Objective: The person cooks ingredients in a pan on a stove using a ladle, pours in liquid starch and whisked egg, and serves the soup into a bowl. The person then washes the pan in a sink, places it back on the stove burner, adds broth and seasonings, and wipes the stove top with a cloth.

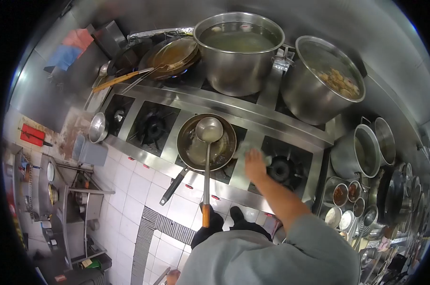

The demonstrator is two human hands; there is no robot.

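My right hand (255,164) reaches over the stove top, between the middle and right burners. Its closed fingers press on a pale, blurred cloth (242,151) against the steel. Left of it, a frying pan (182,142) stands on the middle burner with a little cloudy liquid inside. A ladle (207,173) rests in that pan, its wooden-ended handle pointing toward me. Only a small part of my left hand (173,277) shows, low beside my body; its fingers are hidden.
Two large stockpots (238,71) (303,92) stand on the back ledge. Woks (165,59) are stacked at the back left. A metal bowl (98,127) sits at the stove's left end. Ingredient bowls (340,194) and another pot (350,154) stand at the right.
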